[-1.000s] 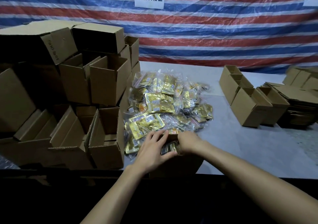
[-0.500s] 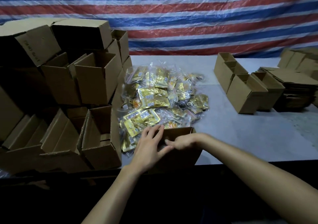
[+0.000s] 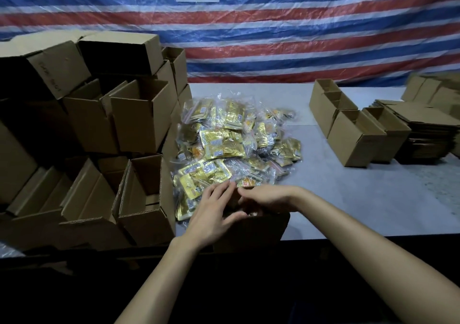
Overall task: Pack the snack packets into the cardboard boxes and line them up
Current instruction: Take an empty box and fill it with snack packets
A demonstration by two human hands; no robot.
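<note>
Many open cartons (image 3: 139,114) left of packet heap (image 3: 231,144), flattened cardboard (image 3: 423,129) far right

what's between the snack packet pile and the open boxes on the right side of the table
Nothing: in the head view, only a bare strip of grey table separates the snack packet pile from the open boxes.

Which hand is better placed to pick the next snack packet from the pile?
Probably the left hand: its fingers lie straight, holding nothing, tips at the near edge of the snack pile. The right hand curls its fingers down into the cardboard box, seemingly busy.
</note>
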